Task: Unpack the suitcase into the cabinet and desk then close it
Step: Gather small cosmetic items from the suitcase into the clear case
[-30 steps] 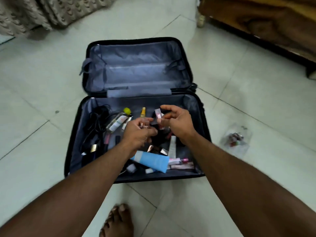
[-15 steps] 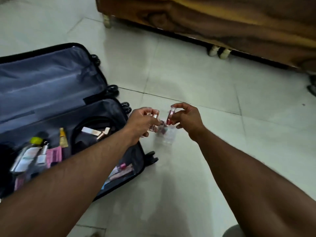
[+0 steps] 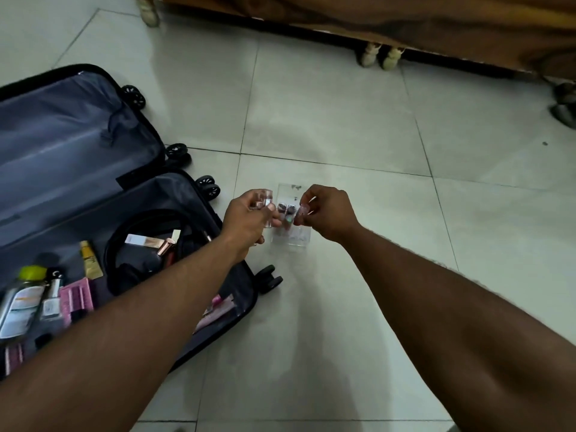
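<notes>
The black suitcase [image 3: 246, 294] lies open on the floor at the left, with several cosmetics and a black cable inside. To its right a clear plastic organiser [image 3: 299, 240] stands on the tiles with small lipsticks [image 3: 286, 209] in its slots. My left hand [image 3: 246, 218] grips a few clear-capped tubes [image 3: 265, 202] just left of the organiser. My right hand [image 3: 327, 212] pinches a small lipstick [image 3: 301, 213] right above the organiser's near slots.
A wooden bed frame [image 3: 405, 23] on short pale legs [image 3: 369, 54] runs along the top. In the suitcase lie a green-capped bottle [image 3: 21, 297], a pink box [image 3: 77, 299] and a yellow tube [image 3: 90, 260]. White floor tiles [image 3: 343, 126] surround everything.
Both hands lifted small tubes out of the suitcase and carried them right to the clear organiser on the floor. The view swung right with them.
</notes>
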